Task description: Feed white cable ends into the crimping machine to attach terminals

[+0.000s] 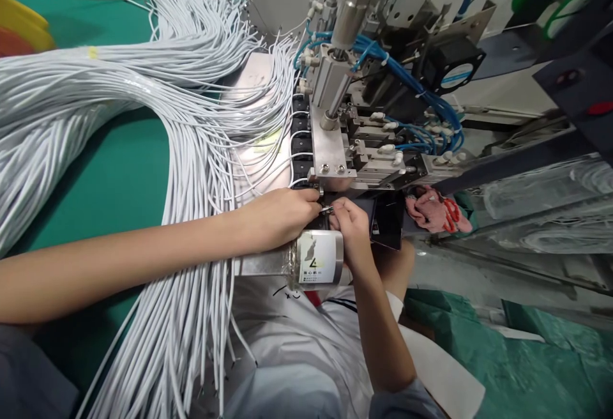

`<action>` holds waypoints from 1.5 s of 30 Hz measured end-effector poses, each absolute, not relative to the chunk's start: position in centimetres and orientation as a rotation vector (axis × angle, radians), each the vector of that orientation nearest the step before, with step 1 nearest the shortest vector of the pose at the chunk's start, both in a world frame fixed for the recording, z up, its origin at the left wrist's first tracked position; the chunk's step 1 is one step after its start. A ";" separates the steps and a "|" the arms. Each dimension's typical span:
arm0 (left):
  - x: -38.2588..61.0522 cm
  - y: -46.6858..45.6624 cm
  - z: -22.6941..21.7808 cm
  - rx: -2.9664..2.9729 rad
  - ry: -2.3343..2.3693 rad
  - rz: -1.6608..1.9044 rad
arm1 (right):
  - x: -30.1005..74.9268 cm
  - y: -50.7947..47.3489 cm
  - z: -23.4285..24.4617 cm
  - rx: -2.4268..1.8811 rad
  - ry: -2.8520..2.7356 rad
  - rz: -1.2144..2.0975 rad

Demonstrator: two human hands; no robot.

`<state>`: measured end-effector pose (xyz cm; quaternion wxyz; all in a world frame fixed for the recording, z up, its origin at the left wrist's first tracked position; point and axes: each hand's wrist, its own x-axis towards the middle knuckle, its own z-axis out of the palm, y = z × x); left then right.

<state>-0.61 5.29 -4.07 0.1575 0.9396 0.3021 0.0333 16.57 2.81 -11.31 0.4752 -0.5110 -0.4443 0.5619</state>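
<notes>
My left hand (282, 216) reaches across from the left, its fingers pinched at the front of the machine's metal block. Close on its right, my right hand (352, 222) is closed in a pinch too. Between the fingertips shows a small metal-tipped piece (327, 209), which looks like a cable end; the fingers hide most of it. Just behind the hands, white cables (282, 167) run into a row of black holders (301, 146) beside the steel press plate (330, 151). Under my left forearm lies a thick bundle of white cables (191, 170).
A pneumatic cylinder (331, 77) with blue air hoses (407, 80) stands over the holders. A rounded metal cover (320, 258) with a label sits in front of the hands. Green mat (138, 157) lies under the cables. A pink cloth (433, 209) is at the right.
</notes>
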 end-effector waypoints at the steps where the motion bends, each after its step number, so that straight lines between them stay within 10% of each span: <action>1: -0.6 5.3 -4.0 2.684 0.866 0.094 | 16.6 2.7 -11.2 -1.240 -1.084 1.391; 32: -0.8 3.8 -1.4 2.849 1.196 -0.211 | 16.6 3.4 -12.1 -1.345 -1.269 1.167; 40: -1.5 4.9 -2.3 2.843 1.450 -0.151 | 14.9 -3.2 -8.0 -1.521 -1.195 0.447; 45: -1.9 5.6 -2.5 2.881 1.446 -0.025 | 11.7 -8.2 -7.1 -1.528 -1.749 0.864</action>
